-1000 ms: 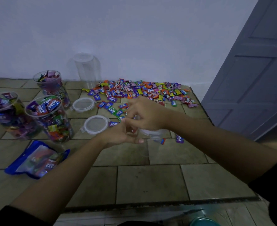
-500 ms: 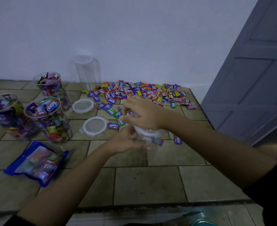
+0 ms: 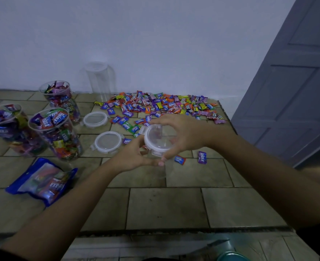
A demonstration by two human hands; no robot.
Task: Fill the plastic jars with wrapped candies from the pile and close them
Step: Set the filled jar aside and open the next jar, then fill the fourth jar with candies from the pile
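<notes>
The right hand is over a clear jar at the middle of the worktop, its fingers and thumb curled round the white-rimmed lid at the jar's mouth. Whether the lid is fully seated cannot be told. The left hand grips the jar's left side just below the lid. The pile of wrapped candies lies just beyond, by the far wall. Three full jars stand open at the left, with two loose lids between them and the hands. An empty jar stands at the far wall. A blue bag lies near left.
</notes>
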